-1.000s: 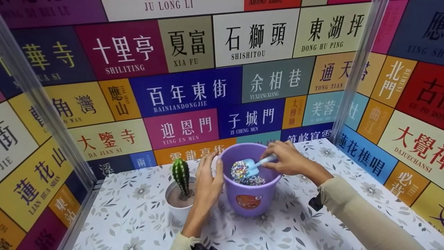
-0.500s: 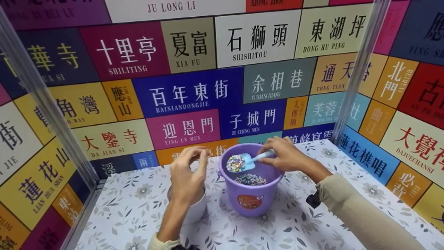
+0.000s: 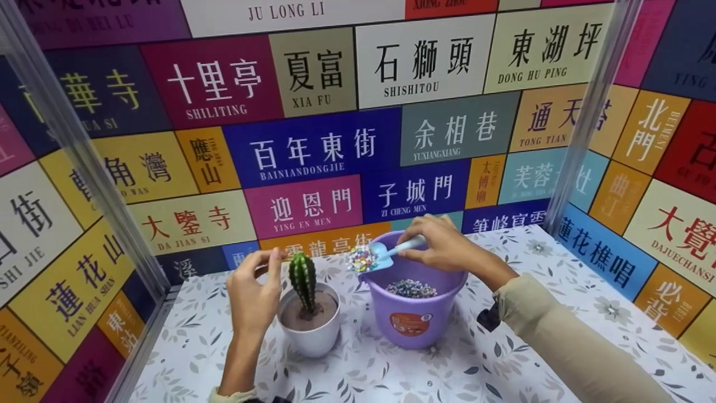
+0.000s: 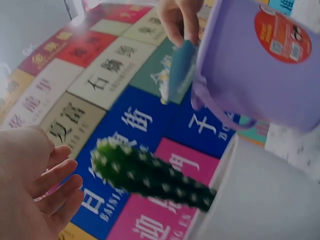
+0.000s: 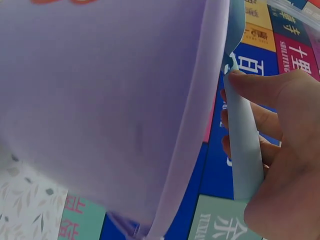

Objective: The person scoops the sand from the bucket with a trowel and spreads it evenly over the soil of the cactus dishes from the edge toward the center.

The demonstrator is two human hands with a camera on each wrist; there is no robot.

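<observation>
In the head view my right hand (image 3: 442, 243) grips the handle of a light blue toy shovel (image 3: 385, 256). Small multicoloured pebbles (image 3: 362, 259) are heaped on its blade, which hangs over the left rim of a purple bucket (image 3: 417, 313). More pebbles (image 3: 411, 288) lie at the bucket's bottom. Left of the bucket stands a white pot (image 3: 313, 336) of brown soil with an upright green cactus (image 3: 302, 282). My left hand (image 3: 254, 294) is raised just left of the cactus, apart from it and holding nothing; the left wrist view shows its fingers (image 4: 62, 200) loosely bent.
Pot and bucket stand on a table with a white, leaf-patterned cloth (image 3: 386, 375). Behind rises a wall of coloured panels with lettering (image 3: 313, 148). Clear upright corner strips (image 3: 593, 106) flank it. The bucket's handle (image 4: 220, 112) hangs down at its side.
My left hand has left the bucket's side and passed over the cactus to its left. The right hand has lifted the loaded shovel from inside the bucket leftward to its rim.
</observation>
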